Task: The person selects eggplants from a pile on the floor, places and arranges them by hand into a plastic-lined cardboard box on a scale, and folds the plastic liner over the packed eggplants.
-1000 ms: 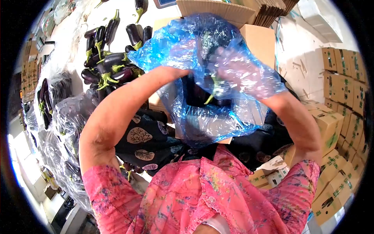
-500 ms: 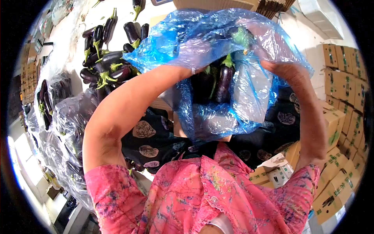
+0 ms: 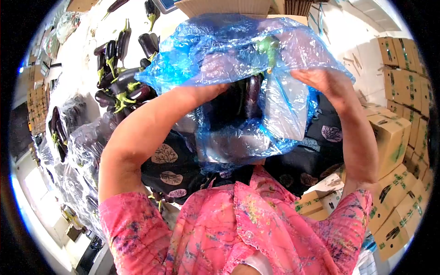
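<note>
A blue plastic bag (image 3: 286, 107) lines a box on my lap and bunches up over its far side. Both of my hands reach under its loose film. My left hand (image 3: 220, 64) lies at the left of the opening, its fingers blurred through the plastic. On the right, the thumb of my right hand (image 3: 309, 75) shows bare, apart from the fingers, which are veiled by the film. Between my hands is the green cap of an eggplant (image 3: 268, 48) beneath the film. Another dark eggplant (image 3: 252, 96) lies inside the bag. Whether either hand grips something is hidden.
Several eggplants (image 3: 121, 85) lie piled on the white surface at the left. Clear plastic (image 3: 85, 151) drapes over more on the near left. Stacked cardboard boxes (image 3: 396, 183) stand at the right. An open carton (image 3: 224, 8) is at the far edge.
My hands, the bag and the eggplant cap have shifted left in view. The bag's film has sagged lower over the opening, covering more of the eggplants inside.
</note>
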`<action>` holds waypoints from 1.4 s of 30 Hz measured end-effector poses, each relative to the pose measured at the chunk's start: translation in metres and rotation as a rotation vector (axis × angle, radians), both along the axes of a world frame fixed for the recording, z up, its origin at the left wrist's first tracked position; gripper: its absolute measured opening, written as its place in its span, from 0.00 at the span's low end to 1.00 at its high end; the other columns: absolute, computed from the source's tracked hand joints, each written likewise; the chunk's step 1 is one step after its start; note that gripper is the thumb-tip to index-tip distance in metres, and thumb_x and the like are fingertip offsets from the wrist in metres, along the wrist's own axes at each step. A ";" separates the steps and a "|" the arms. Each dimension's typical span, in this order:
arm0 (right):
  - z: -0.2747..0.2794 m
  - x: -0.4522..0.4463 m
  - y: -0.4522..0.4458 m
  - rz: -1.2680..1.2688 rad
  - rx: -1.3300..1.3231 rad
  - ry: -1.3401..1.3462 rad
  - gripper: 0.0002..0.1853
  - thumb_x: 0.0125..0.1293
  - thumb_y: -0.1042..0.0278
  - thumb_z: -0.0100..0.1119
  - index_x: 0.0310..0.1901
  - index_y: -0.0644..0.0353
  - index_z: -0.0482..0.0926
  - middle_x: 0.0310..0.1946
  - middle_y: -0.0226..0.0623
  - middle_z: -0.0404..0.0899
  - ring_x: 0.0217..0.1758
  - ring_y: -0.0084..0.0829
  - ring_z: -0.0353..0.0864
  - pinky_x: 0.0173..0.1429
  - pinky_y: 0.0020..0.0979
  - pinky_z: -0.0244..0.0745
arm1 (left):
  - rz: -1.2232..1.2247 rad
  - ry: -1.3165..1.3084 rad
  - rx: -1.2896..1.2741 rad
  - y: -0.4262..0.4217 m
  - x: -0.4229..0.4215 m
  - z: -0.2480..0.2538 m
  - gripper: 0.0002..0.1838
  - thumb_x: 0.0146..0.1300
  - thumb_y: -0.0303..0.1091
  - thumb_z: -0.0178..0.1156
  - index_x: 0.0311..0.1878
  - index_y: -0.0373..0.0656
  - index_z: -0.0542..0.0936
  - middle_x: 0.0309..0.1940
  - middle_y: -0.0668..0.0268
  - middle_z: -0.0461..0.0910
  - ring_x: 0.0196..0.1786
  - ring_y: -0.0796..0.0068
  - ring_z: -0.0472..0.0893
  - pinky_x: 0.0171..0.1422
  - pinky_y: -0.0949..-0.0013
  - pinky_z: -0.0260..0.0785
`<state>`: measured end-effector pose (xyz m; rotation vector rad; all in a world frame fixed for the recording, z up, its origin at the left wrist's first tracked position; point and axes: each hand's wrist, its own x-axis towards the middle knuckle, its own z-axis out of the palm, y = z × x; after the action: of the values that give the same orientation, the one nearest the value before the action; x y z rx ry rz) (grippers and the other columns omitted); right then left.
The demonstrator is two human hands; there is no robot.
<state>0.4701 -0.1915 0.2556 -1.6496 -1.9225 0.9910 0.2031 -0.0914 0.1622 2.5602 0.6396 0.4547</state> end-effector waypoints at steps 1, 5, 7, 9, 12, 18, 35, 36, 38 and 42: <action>-0.001 -0.001 0.002 -0.035 -0.029 0.061 0.25 0.74 0.70 0.50 0.71 0.59 0.67 0.70 0.39 0.71 0.73 0.35 0.70 0.76 0.35 0.68 | -0.002 -0.005 -0.028 -0.002 0.002 0.002 0.29 0.67 0.46 0.63 0.68 0.48 0.70 0.66 0.53 0.77 0.62 0.56 0.79 0.69 0.55 0.70; -0.022 -0.011 0.009 0.021 0.239 -0.082 0.24 0.73 0.71 0.49 0.69 0.60 0.69 0.68 0.41 0.73 0.71 0.37 0.73 0.74 0.35 0.71 | -0.008 -0.053 -0.176 -0.004 0.008 0.010 0.22 0.70 0.43 0.60 0.64 0.46 0.77 0.66 0.55 0.76 0.65 0.59 0.78 0.70 0.56 0.69; -0.027 -0.013 0.011 0.155 0.554 -0.340 0.23 0.70 0.70 0.52 0.66 0.59 0.74 0.65 0.44 0.76 0.68 0.40 0.76 0.72 0.38 0.72 | -0.023 -0.036 -0.291 0.003 0.010 0.019 0.20 0.71 0.42 0.59 0.62 0.45 0.80 0.67 0.57 0.76 0.66 0.60 0.77 0.71 0.56 0.68; -0.008 -0.027 0.014 0.176 0.471 -0.280 0.23 0.69 0.70 0.51 0.66 0.57 0.75 0.65 0.46 0.76 0.67 0.42 0.77 0.72 0.40 0.72 | -0.070 0.221 -0.393 0.027 0.004 0.026 0.22 0.73 0.43 0.56 0.66 0.47 0.76 0.68 0.54 0.74 0.69 0.53 0.73 0.75 0.53 0.64; -0.032 -0.038 0.020 0.251 0.527 -0.393 0.23 0.70 0.72 0.49 0.66 0.54 0.76 0.67 0.45 0.75 0.67 0.45 0.76 0.74 0.44 0.68 | -0.085 0.747 -0.165 0.061 0.005 0.037 0.27 0.75 0.49 0.52 0.71 0.47 0.71 0.68 0.50 0.71 0.72 0.45 0.68 0.78 0.49 0.57; -0.114 -0.075 -0.005 0.370 0.794 -0.489 0.18 0.66 0.70 0.52 0.56 0.55 0.81 0.61 0.41 0.79 0.59 0.49 0.78 0.63 0.48 0.74 | -0.149 0.445 0.248 0.062 -0.026 0.030 0.21 0.73 0.50 0.54 0.62 0.50 0.80 0.68 0.54 0.74 0.69 0.47 0.71 0.72 0.48 0.65; 0.028 -0.077 0.050 0.260 0.262 -0.195 0.19 0.71 0.65 0.57 0.61 0.54 0.79 0.60 0.37 0.79 0.63 0.37 0.76 0.70 0.38 0.68 | -0.077 0.121 -0.566 0.059 -0.036 0.075 0.34 0.62 0.34 0.61 0.74 0.48 0.69 0.63 0.52 0.79 0.66 0.61 0.77 0.73 0.60 0.67; 0.029 -0.072 0.063 0.187 0.187 -0.009 0.19 0.72 0.62 0.58 0.61 0.56 0.78 0.58 0.37 0.79 0.61 0.34 0.76 0.68 0.35 0.69 | -0.015 0.267 -0.711 0.064 -0.032 0.094 0.37 0.61 0.33 0.62 0.75 0.45 0.67 0.63 0.54 0.79 0.66 0.67 0.77 0.73 0.64 0.66; 0.022 -0.066 0.088 0.057 0.095 0.371 0.20 0.73 0.57 0.61 0.60 0.60 0.78 0.54 0.36 0.79 0.56 0.27 0.77 0.63 0.29 0.70 | 0.053 -0.164 -0.983 0.059 -0.029 0.085 0.37 0.60 0.30 0.65 0.74 0.41 0.68 0.66 0.56 0.76 0.70 0.65 0.73 0.75 0.63 0.65; 0.045 -0.075 0.096 0.074 -0.177 -0.014 0.28 0.65 0.51 0.69 0.56 0.64 0.75 0.36 0.32 0.78 0.39 0.24 0.74 0.43 0.31 0.71 | -0.086 0.028 -0.721 0.064 -0.022 0.095 0.36 0.57 0.31 0.59 0.72 0.35 0.69 0.62 0.54 0.79 0.65 0.66 0.75 0.73 0.63 0.64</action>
<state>0.3953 -0.0951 0.3010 -1.6941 -1.9660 1.2125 0.1808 -0.0274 0.2571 1.8983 0.5678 0.1187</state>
